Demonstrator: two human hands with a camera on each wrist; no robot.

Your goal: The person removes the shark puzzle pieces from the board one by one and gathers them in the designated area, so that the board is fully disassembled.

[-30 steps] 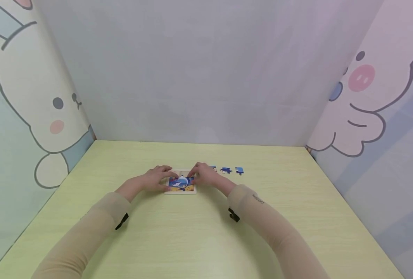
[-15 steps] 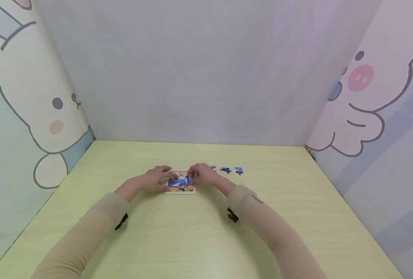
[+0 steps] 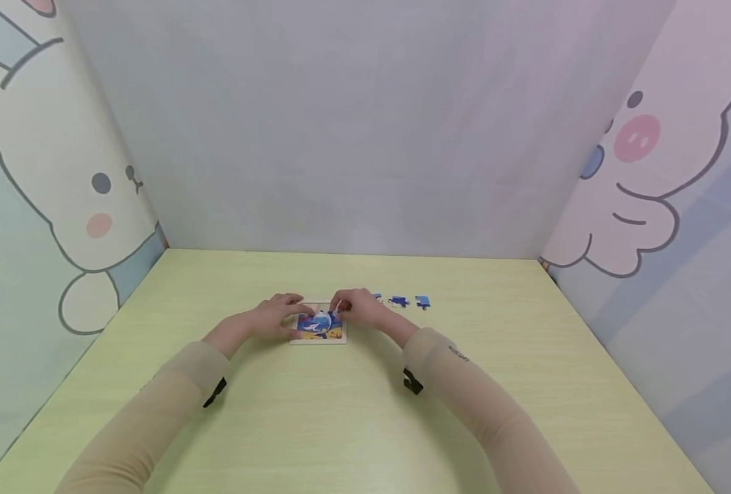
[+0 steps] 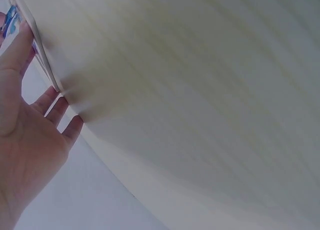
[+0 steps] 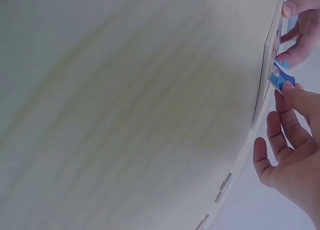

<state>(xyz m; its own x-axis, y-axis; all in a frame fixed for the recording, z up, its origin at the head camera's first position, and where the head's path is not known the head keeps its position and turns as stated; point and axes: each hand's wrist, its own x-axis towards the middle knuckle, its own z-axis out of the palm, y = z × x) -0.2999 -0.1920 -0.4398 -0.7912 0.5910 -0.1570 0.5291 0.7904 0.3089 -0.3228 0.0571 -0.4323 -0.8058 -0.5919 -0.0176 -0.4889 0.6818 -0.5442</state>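
Observation:
A small jigsaw puzzle board (image 3: 318, 342) with a pale frame lies on the table, its picture showing a blue-and-white sea animal above yellow. My left hand (image 3: 272, 317) rests at the board's left side, thumb near the lower left corner and forefinger reaching over the picture. In the left wrist view, other fingertips of the left hand (image 4: 35, 125) touch down beside the frame (image 4: 44, 55). Over the board's right part, my right hand (image 3: 359, 307) pinches a blue jigsaw piece (image 5: 283, 79) between thumb and forefinger. That piece is tilted at the board's surface.
Right of the board, loose jigsaw pieces lie in a row: one (image 3: 378, 298) partly behind the right hand, a dark blue one (image 3: 398, 302) and a light blue one (image 3: 423, 302). The pale yellow table (image 3: 340, 425) meets a grey back wall (image 3: 365, 137) and printed side walls.
The right hand's fingers have shifted slightly at the board's right part, and the blue piece under them has turned a little. The left hand stays in place.

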